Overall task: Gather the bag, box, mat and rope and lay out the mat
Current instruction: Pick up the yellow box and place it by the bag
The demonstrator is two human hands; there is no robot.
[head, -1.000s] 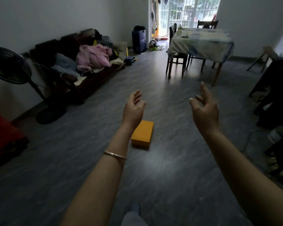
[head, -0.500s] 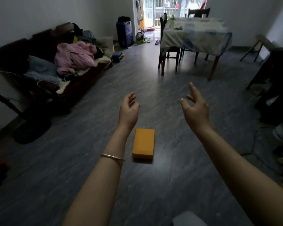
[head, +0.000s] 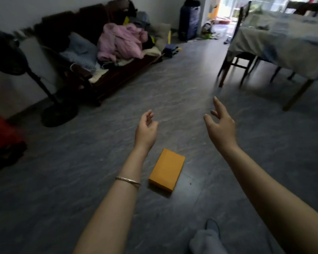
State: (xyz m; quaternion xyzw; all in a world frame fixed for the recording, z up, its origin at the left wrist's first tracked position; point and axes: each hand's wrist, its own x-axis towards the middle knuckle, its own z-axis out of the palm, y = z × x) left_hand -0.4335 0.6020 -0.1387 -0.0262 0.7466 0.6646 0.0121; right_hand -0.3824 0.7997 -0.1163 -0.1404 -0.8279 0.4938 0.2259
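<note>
On the floor [head: 81, 180], between the two forearms, lies the orange box [head: 167, 169], flat and untouched. Left hand [head: 145, 130] hangs above it, fingers loosely curled, holding nothing. Right hand [head: 221, 125] is raised to the box's right, fingers spread wide, holding nothing. Left wrist carries a bracelet [head: 128, 180].

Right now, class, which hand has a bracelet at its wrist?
The left hand: a thin silver bangle circles its wrist; the right hand has a bare wrist.

Grey floor [head: 66, 189]: orange box [head: 166, 170] lying flat, fan base [head: 60, 114], table [head: 290, 44] legs standing.
</note>
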